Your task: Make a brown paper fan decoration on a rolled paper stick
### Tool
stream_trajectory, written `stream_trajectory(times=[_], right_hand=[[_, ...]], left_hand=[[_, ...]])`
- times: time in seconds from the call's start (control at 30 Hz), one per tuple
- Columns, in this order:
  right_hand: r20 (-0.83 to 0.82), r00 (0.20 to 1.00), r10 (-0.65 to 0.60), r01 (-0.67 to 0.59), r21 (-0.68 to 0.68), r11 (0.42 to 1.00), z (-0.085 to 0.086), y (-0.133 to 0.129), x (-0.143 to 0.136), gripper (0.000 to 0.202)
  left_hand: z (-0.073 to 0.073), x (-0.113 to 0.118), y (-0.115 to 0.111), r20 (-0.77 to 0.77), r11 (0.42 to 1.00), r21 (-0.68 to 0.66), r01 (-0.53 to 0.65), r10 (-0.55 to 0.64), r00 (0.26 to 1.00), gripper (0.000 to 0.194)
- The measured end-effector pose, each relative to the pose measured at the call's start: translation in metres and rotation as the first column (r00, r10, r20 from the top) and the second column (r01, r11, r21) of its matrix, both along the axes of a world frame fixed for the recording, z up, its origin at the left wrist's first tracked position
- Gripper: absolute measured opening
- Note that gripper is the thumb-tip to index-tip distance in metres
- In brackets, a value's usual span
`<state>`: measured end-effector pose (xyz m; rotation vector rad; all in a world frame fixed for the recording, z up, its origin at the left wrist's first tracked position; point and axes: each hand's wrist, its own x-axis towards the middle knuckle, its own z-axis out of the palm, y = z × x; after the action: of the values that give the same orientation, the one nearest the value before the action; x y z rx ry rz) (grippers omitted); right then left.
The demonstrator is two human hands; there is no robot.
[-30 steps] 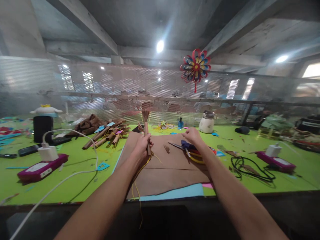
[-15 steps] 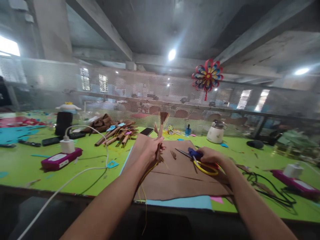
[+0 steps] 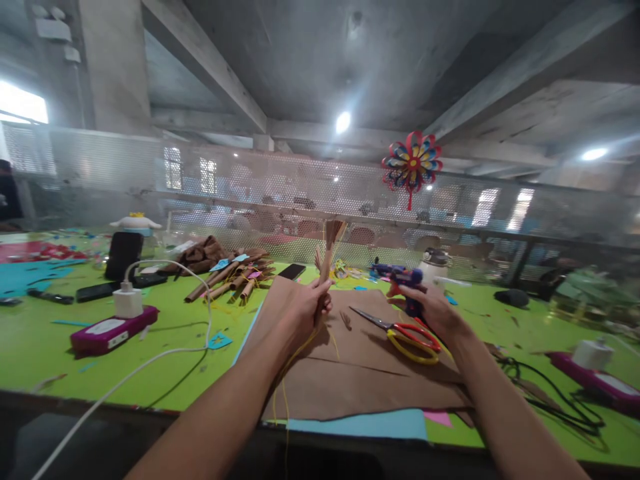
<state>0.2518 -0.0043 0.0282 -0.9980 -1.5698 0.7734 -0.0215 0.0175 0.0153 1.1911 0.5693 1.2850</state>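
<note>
Your right hand (image 3: pixel 436 308), fingers curled round the grip, now has the dark-blue glue gun (image 3: pixel 397 273) lifted clear of the scissors (image 3: pixel 415 341) on the brown sheet (image 3: pixel 340 393), so your 2 hands are both occupied. Your left hand (image 3: pixel 305 305) is closed around the fan-topped paper stalk (image 3: pixel 325 265), which stands left of the gun's nozzle, not touching it.

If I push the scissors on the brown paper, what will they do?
The scissors will probably slide rather than roll, since they lie flat on the brown paper. They're likely stiff, because the blades look like metal.
</note>
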Motion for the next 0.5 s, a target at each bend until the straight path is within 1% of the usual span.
stream_trajectory(times=[0.03, 0.07, 0.1, 0.17, 0.23, 0.3, 0.4, 0.5], right_hand=[[-0.11, 0.991, 0.076, -0.077, -0.004, 0.997, 0.002, -0.005, -0.005, 0.04], [-0.167, 0.975, 0.143, -0.147, -0.011, 0.989, 0.003, -0.009, -0.011, 0.041], [-0.192, 0.961, 0.198, -0.204, -0.014, 0.979, 0.003, -0.012, -0.016, 0.043], [-0.207, 0.943, 0.259, -0.267, -0.012, 0.964, 0.004, -0.016, -0.026, 0.043], [-0.215, 0.935, 0.281, -0.287, 0.0, 0.958, 0.004, -0.018, -0.034, 0.043], [-0.21, 0.939, 0.271, -0.277, 0.003, 0.961, 0.004, -0.018, -0.039, 0.044], [-0.165, 0.958, 0.233, -0.238, -0.014, 0.971, 0.004, -0.017, -0.044, 0.047], [-0.14, 0.964, 0.227, -0.229, 0.003, 0.973, 0.004, -0.016, -0.048, 0.046]], left_hand=[[0.0, -0.001, 0.0, -0.005, 1.0, -0.006, 0.027, -0.027, 1.0, 0.026], [0.0, -0.002, -0.001, -0.01, 0.998, -0.015, 0.059, -0.059, 0.998, 0.026], [0.001, -0.002, -0.002, -0.013, 0.995, -0.027, 0.096, -0.097, 0.995, 0.026], [0.0, -0.003, -0.003, -0.01, 0.983, -0.052, 0.177, -0.178, 0.984, 0.026], [-0.002, -0.002, -0.005, 0.003, 0.966, -0.063, 0.25, -0.251, 0.968, 0.024], [-0.004, 0.0, -0.006, 0.017, 0.949, -0.067, 0.308, -0.308, 0.951, 0.022], [-0.006, 0.001, -0.006, 0.037, 0.937, -0.062, 0.345, -0.343, 0.939, 0.022], [-0.006, 0.002, -0.005, 0.044, 0.931, -0.057, 0.36, -0.358, 0.933, 0.022]])
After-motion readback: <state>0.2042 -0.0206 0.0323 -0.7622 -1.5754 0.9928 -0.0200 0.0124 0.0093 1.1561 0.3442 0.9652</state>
